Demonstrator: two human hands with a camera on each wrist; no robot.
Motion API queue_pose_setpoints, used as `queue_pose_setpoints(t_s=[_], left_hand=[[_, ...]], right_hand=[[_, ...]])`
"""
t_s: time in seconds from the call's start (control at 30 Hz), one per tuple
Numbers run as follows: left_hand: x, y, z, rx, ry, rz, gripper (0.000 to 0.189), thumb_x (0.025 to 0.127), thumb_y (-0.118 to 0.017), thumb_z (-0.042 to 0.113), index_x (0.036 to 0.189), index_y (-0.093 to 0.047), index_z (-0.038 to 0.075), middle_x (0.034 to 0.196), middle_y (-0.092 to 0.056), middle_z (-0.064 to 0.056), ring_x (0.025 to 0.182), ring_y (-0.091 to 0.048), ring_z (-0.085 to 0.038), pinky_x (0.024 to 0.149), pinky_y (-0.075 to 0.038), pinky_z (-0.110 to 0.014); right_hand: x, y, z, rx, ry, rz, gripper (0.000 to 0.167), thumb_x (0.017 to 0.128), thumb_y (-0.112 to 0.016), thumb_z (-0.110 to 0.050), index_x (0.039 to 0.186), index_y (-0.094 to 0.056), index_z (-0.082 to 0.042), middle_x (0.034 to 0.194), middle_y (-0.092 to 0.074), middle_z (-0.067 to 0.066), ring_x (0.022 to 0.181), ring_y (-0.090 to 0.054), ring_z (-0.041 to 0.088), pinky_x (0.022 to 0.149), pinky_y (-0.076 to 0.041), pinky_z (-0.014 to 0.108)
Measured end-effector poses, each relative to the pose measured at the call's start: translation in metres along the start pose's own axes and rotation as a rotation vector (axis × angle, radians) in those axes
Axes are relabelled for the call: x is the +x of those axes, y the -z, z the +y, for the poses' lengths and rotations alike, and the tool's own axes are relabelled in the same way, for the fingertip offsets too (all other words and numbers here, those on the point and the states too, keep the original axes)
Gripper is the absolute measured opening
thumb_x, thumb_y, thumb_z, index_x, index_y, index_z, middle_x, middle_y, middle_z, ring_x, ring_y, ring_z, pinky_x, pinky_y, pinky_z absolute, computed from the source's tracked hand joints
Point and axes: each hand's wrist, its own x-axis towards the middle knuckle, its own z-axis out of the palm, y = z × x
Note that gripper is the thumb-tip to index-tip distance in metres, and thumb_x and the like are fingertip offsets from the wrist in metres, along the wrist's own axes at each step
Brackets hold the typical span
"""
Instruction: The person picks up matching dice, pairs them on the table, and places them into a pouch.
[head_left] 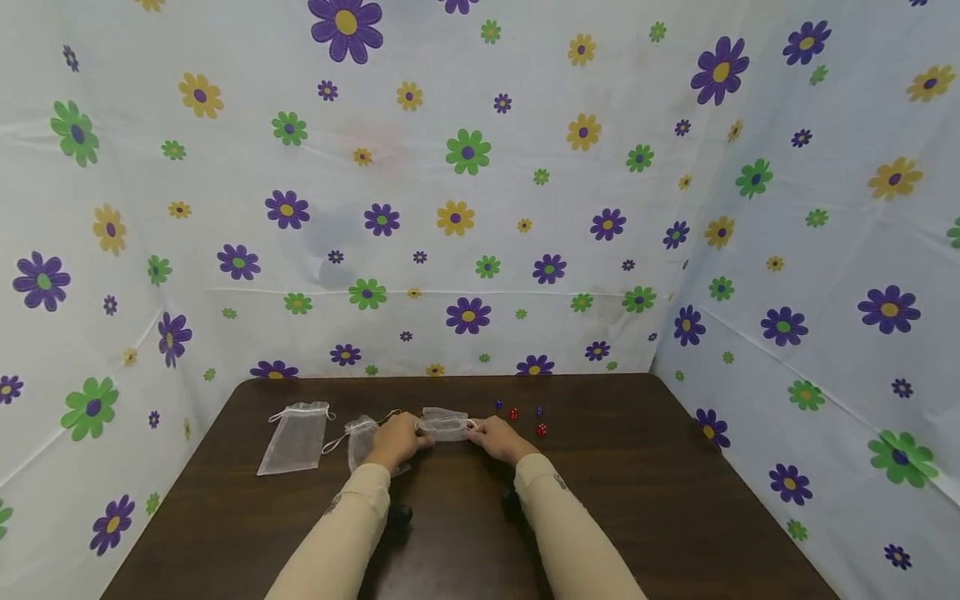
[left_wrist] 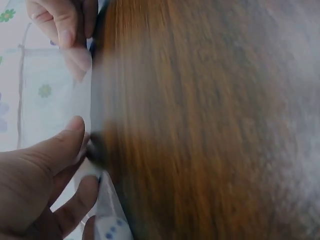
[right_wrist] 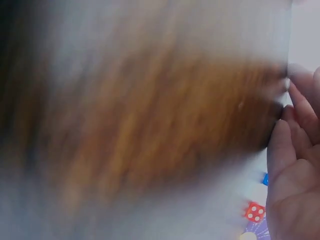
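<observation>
A sheer white drawstring bag [head_left: 446, 425] is stretched sideways above the table. My left hand [head_left: 397, 440] pinches its left end between thumb and fingers, and my right hand [head_left: 501, 438] pinches the right end by the cord. Partly behind the left hand lies a second sheer drawstring bag [head_left: 362, 442], its cords spread out. In the left wrist view, a white item with blue dots [left_wrist: 112, 227] shows through sheer fabric below the left hand. Beyond the right hand sit two red dice [head_left: 542, 429] and two small blue dice [head_left: 538, 411].
A third sheer drawstring bag [head_left: 294, 437] lies flat at the left of the dark wooden table [head_left: 637, 483]. White cloth walls [head_left: 420, 167] with printed flowers stand behind the table and along its sides.
</observation>
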Motion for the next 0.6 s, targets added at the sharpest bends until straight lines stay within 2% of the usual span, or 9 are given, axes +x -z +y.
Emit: queue_pose_setpoints(t_s=[0.13, 0.3, 0.37, 0.43, 0.6], left_hand=[[-0.0015, 0.0022, -0.0048, -0.062, -0.001, -0.02, 0.013, 0.088, -0.081, 0.03, 0.082, -0.078, 0.018, 0.093, -0.075, -0.003, 0.08, -0.068, -0.025, 0.071, -0.054, -0.045], [-0.0021, 0.0029, -0.0033, -0.049, 0.023, -0.028, 0.017, 0.088, -0.08, 0.033, 0.077, -0.078, 0.02, 0.094, -0.075, -0.004, 0.081, -0.069, -0.027, 0.074, -0.054, -0.048], [-0.0018, 0.0026, -0.004, -0.054, 0.032, -0.039, 0.016, 0.088, -0.08, 0.034, 0.079, -0.08, 0.021, 0.097, -0.076, -0.006, 0.089, -0.07, -0.031, 0.079, -0.054, -0.051], [-0.0011, 0.0027, -0.0046, -0.068, 0.04, -0.052, 0.014, 0.089, -0.08, 0.035, 0.085, -0.081, 0.022, 0.103, -0.076, -0.008, 0.1, -0.069, -0.035, 0.086, -0.053, -0.053], [-0.0001, 0.0061, -0.0039, -0.141, 0.044, -0.087, 0.021, 0.092, -0.076, 0.033, 0.103, -0.082, 0.016, 0.117, -0.073, -0.011, 0.118, -0.062, -0.04, 0.1, -0.046, -0.057]], right_hand=[[0.002, 0.0006, -0.0024, -0.035, 0.002, -0.007, 0.031, 0.104, -0.06, -0.023, 0.086, -0.077, -0.004, 0.066, -0.043, -0.004, 0.063, -0.039, 0.013, 0.063, -0.034, 0.026], [-0.0002, -0.0021, -0.0041, -0.009, -0.051, -0.004, 0.036, 0.102, -0.063, -0.029, 0.075, -0.071, -0.007, 0.066, -0.043, -0.003, 0.062, -0.04, 0.013, 0.061, -0.035, 0.027], [-0.0001, -0.0025, -0.0043, -0.007, -0.063, -0.008, 0.037, 0.101, -0.064, -0.03, 0.073, -0.071, -0.007, 0.065, -0.043, -0.003, 0.061, -0.04, 0.013, 0.059, -0.035, 0.027], [0.002, -0.0019, -0.0041, -0.031, -0.042, -0.004, 0.034, 0.101, -0.064, -0.026, 0.077, -0.075, -0.006, 0.063, -0.043, -0.003, 0.06, -0.039, 0.013, 0.058, -0.034, 0.026], [0.0072, -0.0005, -0.0037, -0.097, 0.001, 0.012, 0.03, 0.103, -0.062, -0.021, 0.084, -0.078, -0.005, 0.065, -0.048, -0.003, 0.061, -0.039, 0.013, 0.06, -0.033, 0.025]])
